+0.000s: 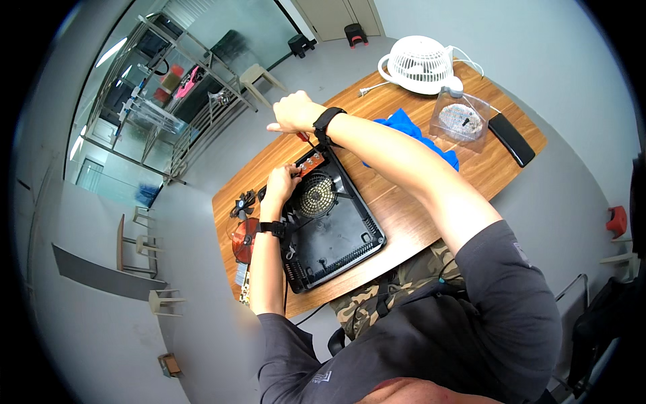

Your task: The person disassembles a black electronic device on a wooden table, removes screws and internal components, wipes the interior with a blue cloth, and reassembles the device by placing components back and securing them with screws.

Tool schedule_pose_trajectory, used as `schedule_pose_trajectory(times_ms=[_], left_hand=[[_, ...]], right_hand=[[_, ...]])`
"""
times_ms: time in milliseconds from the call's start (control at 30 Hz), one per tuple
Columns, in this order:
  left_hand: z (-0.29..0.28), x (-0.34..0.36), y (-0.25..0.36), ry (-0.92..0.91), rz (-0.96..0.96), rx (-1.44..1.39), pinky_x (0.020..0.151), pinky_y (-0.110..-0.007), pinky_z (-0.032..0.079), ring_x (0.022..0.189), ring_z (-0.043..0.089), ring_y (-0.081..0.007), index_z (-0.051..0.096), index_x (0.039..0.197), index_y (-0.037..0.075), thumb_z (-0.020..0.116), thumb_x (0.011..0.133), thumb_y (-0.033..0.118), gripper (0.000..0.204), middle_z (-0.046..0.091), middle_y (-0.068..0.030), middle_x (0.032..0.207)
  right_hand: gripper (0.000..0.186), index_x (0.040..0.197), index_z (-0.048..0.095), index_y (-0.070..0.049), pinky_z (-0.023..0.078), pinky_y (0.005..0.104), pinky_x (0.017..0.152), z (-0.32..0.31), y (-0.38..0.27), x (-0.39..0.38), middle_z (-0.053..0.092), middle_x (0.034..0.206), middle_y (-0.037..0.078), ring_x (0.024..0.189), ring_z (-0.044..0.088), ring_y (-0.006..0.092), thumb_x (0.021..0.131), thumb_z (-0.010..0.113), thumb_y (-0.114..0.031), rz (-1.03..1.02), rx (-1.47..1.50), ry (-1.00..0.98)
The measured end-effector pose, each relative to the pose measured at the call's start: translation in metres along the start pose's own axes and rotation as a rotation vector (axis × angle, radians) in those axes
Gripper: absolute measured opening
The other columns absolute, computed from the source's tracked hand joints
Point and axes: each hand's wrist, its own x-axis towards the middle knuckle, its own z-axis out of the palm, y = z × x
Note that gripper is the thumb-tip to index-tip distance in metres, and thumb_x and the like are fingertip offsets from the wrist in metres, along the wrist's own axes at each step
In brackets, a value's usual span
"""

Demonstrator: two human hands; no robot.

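Note:
A black plastic appliance housing (pixel 330 236) lies on the wooden table in front of me, with a round vent grille in its floor. At its far end sits a narrow orange circuit board (pixel 311 165) carrying several round silver parts. My left hand (pixel 281 183) is closed, fingertips pinched at the near-left end of that board. Above the far edge of the housing, my right hand (pixel 295 113) is closed with its thumb sticking out to the left. Below it shows the red handle of a screwdriver (pixel 303 137), its shaft pointing down toward the board; the grip is partly hidden.
Left of the housing lie a small black fan with cables (pixel 242 204) and a reddish coil disc (pixel 245 240). To the right are a blue cloth (pixel 410 135), a clear plastic container (pixel 461 121), a black phone (pixel 511 140) and a white fan-like appliance (pixel 420 65) with its cord.

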Motion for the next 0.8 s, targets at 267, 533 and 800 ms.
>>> schedule_pose_trajectory(times_ms=[267,533,800], left_hand=[[0.001,0.006,0.0,0.005,0.027,0.003,0.099,-0.041,0.052,0.111,0.068,-0.0352,0.076,0.11,0.003,0.08,0.077,0.007,0.034,0.071,-0.019,0.119],[-0.001,0.007,0.003,-0.004,0.016,0.001,0.099,-0.041,0.052,0.11,0.068,-0.0347,0.077,0.111,0.005,0.08,0.077,0.008,0.034,0.071,-0.0179,0.119],[0.0,0.004,0.002,0.005,0.013,0.009,0.099,-0.041,0.053,0.111,0.067,-0.0338,0.077,0.111,0.006,0.079,0.078,0.01,0.033,0.071,-0.016,0.121]], right_hand=[[0.031,0.112,0.071,-0.006,0.056,0.0398,0.085,-0.005,0.013,0.005,0.076,0.104,0.011,0.101,0.072,0.0302,0.088,0.069,-0.026,-0.041,-0.04,-0.172],[0.043,0.121,0.068,-0.009,0.054,0.0421,0.091,-0.003,0.012,0.006,0.074,0.114,0.011,0.107,0.07,0.031,0.089,0.072,-0.038,-0.226,0.156,-0.296],[0.039,0.114,0.077,-0.013,0.055,0.0389,0.086,-0.011,0.005,0.003,0.076,0.114,0.005,0.109,0.071,0.0217,0.101,0.054,-0.043,0.009,-0.254,-0.166]])
